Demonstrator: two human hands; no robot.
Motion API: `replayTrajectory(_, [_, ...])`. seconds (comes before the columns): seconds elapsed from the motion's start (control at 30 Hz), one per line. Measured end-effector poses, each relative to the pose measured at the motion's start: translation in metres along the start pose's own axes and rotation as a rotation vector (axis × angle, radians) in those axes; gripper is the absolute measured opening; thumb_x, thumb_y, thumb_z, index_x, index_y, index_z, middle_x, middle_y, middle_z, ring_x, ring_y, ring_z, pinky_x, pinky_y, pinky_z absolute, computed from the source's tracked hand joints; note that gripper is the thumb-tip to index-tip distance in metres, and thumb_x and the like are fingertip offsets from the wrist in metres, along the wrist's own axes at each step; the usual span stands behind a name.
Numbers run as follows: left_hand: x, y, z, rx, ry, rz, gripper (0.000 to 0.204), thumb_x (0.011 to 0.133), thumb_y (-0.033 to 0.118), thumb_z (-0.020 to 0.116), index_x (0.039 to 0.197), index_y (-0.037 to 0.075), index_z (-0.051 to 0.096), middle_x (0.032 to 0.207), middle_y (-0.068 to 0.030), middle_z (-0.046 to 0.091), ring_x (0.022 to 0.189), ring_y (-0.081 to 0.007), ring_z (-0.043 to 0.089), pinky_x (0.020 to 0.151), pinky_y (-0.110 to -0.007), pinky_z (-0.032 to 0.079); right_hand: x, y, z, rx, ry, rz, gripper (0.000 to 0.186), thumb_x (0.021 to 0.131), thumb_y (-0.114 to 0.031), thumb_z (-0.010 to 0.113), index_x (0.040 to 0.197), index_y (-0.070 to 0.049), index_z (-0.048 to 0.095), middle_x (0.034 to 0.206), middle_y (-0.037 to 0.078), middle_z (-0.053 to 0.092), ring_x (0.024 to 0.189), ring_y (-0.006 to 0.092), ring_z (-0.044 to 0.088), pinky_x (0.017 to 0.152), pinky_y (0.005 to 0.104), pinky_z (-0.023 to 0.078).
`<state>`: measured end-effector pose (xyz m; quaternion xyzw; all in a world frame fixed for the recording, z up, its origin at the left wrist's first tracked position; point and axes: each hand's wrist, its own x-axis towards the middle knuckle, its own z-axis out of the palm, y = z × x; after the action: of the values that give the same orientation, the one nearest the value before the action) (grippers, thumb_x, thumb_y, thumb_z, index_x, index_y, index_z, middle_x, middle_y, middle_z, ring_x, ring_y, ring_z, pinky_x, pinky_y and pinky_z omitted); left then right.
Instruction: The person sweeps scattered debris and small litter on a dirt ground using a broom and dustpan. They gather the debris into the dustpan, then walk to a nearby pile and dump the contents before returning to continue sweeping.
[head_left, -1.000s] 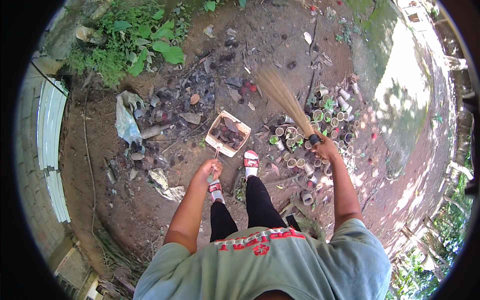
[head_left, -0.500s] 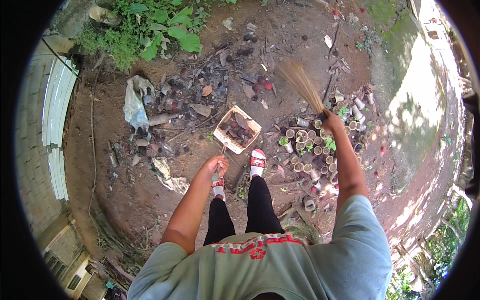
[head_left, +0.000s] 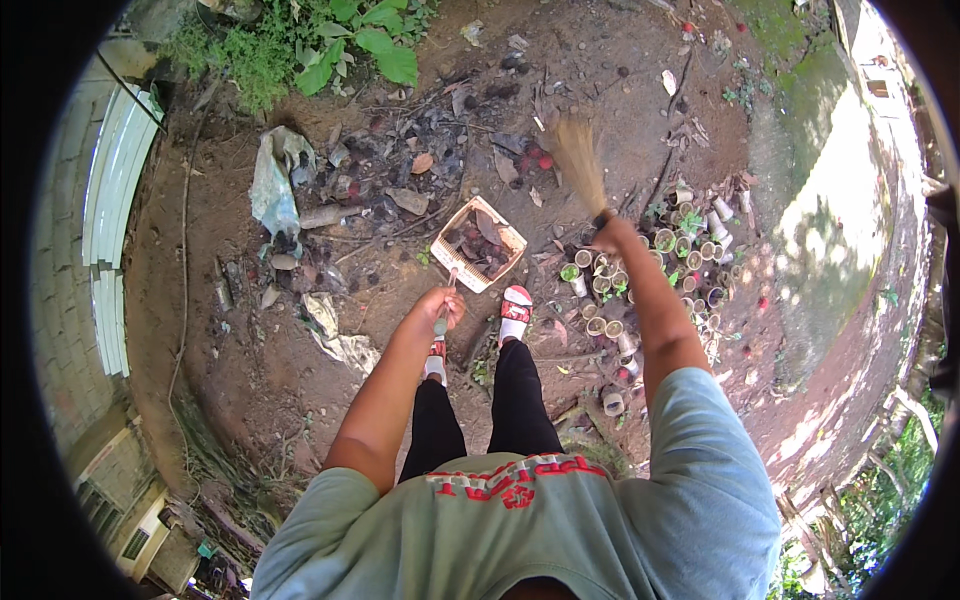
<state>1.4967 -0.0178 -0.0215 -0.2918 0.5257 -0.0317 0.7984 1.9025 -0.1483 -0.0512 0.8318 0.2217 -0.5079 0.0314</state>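
Observation:
My right hand (head_left: 614, 234) is closed round the dark handle end of a broom (head_left: 578, 165). The broom's tan bristles fan out ahead of the hand, over bare soil, slightly blurred. In my left hand (head_left: 440, 305) is the handle of a cream, basket-like dustpan (head_left: 462, 277). It rests on the ground just ahead of my feet, with slotted sides. Dry leaves (head_left: 487, 228) and dark debris lie inside it. Red round fruits (head_left: 545, 161) lie on the soil beside the bristles.
Several small pots (head_left: 720, 228), some with seedlings, crowd the ground on the right below my right arm. Left of the dustpan lie a dirty plastic sack (head_left: 277, 190), burnt litter and a crumpled pale sheet (head_left: 345, 345). Leafy plants (head_left: 385, 50) grow at the far left.
My right hand has moved left with the broom, and the bristles now point more straight ahead. My left hand still holds the dustpan in nearly the same place.

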Motion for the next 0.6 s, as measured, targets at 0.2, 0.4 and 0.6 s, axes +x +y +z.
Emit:
replayTrajectory(0.2, [0.001, 0.004, 0.008, 0.024, -0.038, 0.115, 0.012, 0.090, 0.007, 0.048, 0.079, 0.004, 0.042, 0.062, -0.0004, 0.042, 0.046, -0.0083, 0.042, 0.043, -0.021, 0.041, -0.147, 0.006, 0.091, -0.117, -0.054, -0.120, 0.083, 0.065, -0.024, 0.071, 0.141, -0.015, 0.037, 0.108, 0.027, 0.063, 0.102, 0.0405, 0.061, 0.083, 0.0448, 0.052])
replayTrajectory(0.4, [-0.024, -0.013, -0.017, -0.066, -0.145, 0.151, 0.009, 0.089, 0.003, 0.050, 0.084, 0.003, 0.042, 0.065, -0.0018, 0.044, 0.049, -0.0086, 0.043, 0.045, -0.021, 0.040, -0.255, 0.023, -0.007, 0.118, -0.219, -0.016, 0.082, 0.069, -0.016, 0.071, 0.144, -0.019, 0.038, 0.103, 0.016, 0.068, 0.086, 0.0256, 0.067, 0.082, 0.0322, 0.053])
replayTrajectory(0.6, [-0.041, -0.032, -0.062, -0.176, -0.223, 0.160, 0.016, 0.094, 0.006, 0.046, 0.079, 0.005, 0.040, 0.062, 0.0006, 0.041, 0.048, -0.0072, 0.040, 0.045, -0.020, 0.038, -0.108, -0.009, -0.066, 0.304, 0.061, -0.118, 0.086, 0.069, 0.000, 0.065, 0.145, -0.019, 0.033, 0.076, 0.014, 0.064, 0.055, 0.0209, 0.061, 0.046, 0.0343, 0.049])
